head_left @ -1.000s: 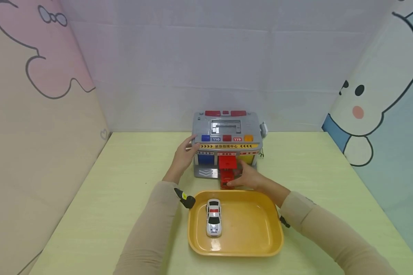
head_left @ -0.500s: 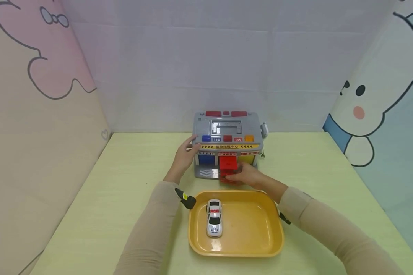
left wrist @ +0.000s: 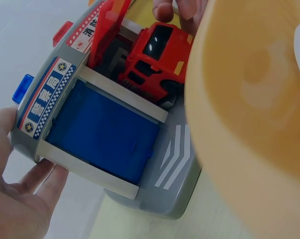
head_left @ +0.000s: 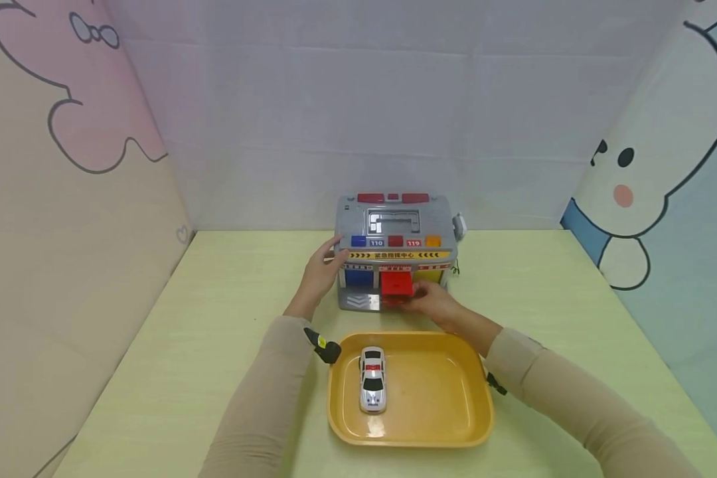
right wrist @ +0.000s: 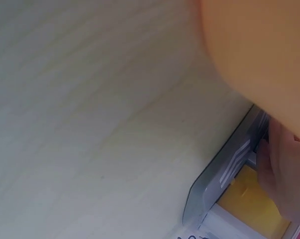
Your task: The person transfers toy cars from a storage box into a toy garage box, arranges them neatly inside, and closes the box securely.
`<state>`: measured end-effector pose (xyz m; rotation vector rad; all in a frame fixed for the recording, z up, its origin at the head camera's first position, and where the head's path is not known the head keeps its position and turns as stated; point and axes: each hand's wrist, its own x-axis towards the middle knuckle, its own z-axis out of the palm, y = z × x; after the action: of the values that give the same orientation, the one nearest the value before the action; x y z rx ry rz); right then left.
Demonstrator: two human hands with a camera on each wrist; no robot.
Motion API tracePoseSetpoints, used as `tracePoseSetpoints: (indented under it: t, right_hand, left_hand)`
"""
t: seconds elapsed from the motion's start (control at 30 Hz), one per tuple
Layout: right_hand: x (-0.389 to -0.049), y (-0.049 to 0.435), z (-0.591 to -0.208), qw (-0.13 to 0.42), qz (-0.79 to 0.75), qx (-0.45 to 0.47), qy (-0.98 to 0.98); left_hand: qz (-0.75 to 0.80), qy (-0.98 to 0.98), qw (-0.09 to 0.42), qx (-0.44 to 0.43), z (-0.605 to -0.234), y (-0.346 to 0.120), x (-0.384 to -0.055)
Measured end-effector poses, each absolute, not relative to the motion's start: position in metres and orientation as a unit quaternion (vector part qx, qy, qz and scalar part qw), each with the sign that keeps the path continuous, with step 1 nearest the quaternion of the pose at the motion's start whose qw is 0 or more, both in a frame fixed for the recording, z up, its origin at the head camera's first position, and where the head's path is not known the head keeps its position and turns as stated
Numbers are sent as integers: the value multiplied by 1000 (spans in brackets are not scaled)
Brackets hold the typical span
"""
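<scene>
Red truck (left wrist: 164,57) is sitting under the raised red door (head_left: 396,283) of the toy station (head_left: 396,247), near the middle of the table's (head_left: 532,299) far edge. Right hand (head_left: 436,305) is staying tight beside it, can't tell if it's pinching. Left hand (head_left: 318,277) is gripping the station's left side. Pushed crooked, it'd probably be snagging the bay. Yellow tray (head_left: 430,392) with white car (head_left: 373,387) is hogging the front.

Red car (left wrist: 164,59): head view gives us only a strip under the red door (head_left: 397,283).
Right hand (head_left: 441,309): cut by left wrist view's top edge.
Yellow tray (head_left: 433,395): blurred there.
White car (head_left: 373,392): we get a sliver there.
</scene>
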<state>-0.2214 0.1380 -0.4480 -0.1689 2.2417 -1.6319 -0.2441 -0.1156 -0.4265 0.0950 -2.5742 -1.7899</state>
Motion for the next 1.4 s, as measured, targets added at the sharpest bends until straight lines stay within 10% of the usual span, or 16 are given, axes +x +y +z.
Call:
tracePoseSetpoints:
  t: [1.4]
  right_hand:
    - [-219,152,-441,271,-636,-116,714]
  left_hand:
    - [-569,-822,2,22,-429,-117,-245]
